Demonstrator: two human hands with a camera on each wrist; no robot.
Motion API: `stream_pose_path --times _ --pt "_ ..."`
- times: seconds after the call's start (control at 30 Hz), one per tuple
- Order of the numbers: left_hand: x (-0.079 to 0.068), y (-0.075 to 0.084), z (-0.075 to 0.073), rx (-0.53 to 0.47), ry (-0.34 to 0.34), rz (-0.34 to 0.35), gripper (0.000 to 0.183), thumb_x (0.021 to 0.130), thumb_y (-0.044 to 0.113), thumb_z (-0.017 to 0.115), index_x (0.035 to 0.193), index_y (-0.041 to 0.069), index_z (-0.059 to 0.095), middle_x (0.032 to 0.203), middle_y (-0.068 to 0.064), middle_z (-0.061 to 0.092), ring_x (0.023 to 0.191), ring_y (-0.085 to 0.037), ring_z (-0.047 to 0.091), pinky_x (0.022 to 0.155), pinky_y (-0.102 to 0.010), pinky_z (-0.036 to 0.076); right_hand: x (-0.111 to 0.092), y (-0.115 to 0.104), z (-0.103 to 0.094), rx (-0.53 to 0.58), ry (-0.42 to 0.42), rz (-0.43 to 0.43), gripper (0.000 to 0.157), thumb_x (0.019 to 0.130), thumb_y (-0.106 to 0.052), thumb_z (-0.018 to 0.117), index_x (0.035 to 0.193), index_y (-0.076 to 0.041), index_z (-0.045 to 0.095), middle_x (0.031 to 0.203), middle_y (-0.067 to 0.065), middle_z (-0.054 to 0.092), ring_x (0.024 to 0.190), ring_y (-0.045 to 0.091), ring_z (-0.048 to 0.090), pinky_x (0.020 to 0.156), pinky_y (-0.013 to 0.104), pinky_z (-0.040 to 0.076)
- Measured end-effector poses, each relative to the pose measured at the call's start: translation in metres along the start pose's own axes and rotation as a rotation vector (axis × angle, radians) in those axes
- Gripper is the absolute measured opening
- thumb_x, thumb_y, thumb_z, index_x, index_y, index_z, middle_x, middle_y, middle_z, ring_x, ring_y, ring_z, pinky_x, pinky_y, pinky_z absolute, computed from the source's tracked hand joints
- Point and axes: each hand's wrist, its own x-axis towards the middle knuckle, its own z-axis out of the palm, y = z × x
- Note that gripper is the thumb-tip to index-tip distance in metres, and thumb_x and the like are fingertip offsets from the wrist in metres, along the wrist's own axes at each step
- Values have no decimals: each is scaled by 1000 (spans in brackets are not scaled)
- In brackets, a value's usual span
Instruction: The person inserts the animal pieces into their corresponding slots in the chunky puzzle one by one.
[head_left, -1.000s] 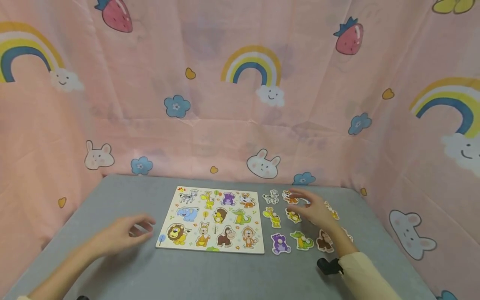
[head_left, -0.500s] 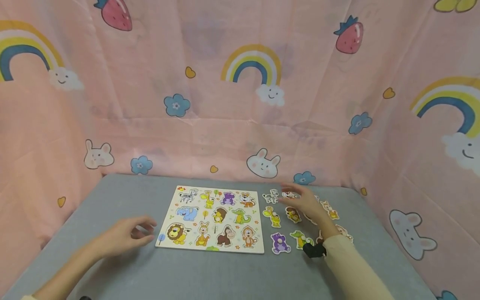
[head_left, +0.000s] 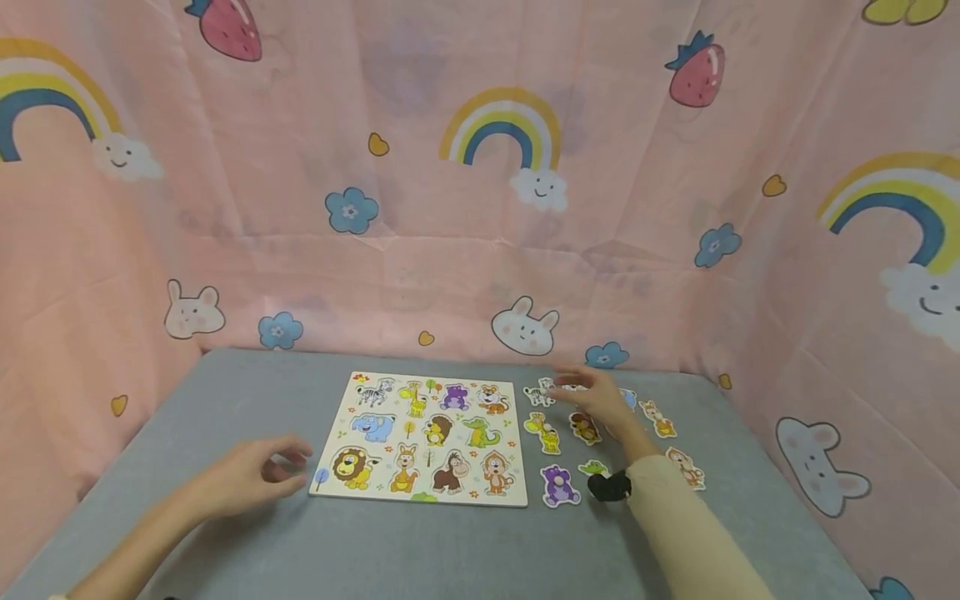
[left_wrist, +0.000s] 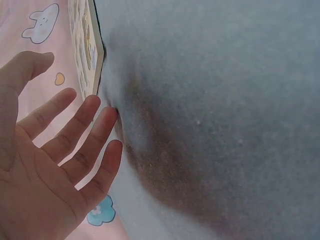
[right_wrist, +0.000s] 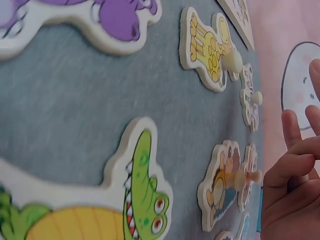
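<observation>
My right hand (head_left: 602, 402) hovers over the far rows of loose animal puzzle pieces, its fingertips close to the zebra piece (head_left: 537, 392). Its fingers hold nothing in the right wrist view, where the zebra's knob (right_wrist: 257, 98) stands apart from them. Under the hand, the tiger piece (head_left: 574, 387) is mostly covered; the hedgehog piece (head_left: 584, 428) lies nearer. The giraffe piece (head_left: 543, 433) sits in front of the zebra. My left hand (head_left: 243, 477), fingers loosely bent, stays left of the animal puzzle board (head_left: 457, 450) without touching it. That board carries pictures of the same animals.
Also on the grey table (head_left: 375, 550) are the purple hippo piece (head_left: 559, 486), crocodile piece (head_left: 595, 468), kangaroo piece (head_left: 658, 419), monkey piece (head_left: 685, 468) and blue elephant piece (head_left: 628, 398). A pink patterned curtain (head_left: 420, 283) borders the table's back and sides.
My right hand has moved left and slightly away from me, from above the tiger and hedgehog pieces towards the zebra piece. The left hand and the board have stayed put.
</observation>
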Motion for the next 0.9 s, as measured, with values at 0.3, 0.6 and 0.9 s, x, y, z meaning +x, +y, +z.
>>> stream_pose_path --times 0.3,0.6,0.9 --pt "-2 1 0 -1 7 4 36 91 24 78 118 5 65 108 -9 69 84 -12 69 74 -32 55 12 4 9 -47 17 15 56 92 -20 79 137 4 57 127 23 63 112 37 58 70 36 49" --pt "-3 2 0 5 14 16 36 90 22 79 117 3 65 105 -8 69 82 -12 68 72 -33 55 16 8 14 -29 28 48 53 89 -16 80 133 5 61 122 25 65 81 21 59 54 29 45" --pt "-2 3 3 11 4 -7 36 89 25 79 117 6 66 104 -5 69 81 -11 67 71 -31 54 17 7 20 -40 5 41 44 92 -11 78 129 6 62 121 24 65 81 26 59 55 31 45"
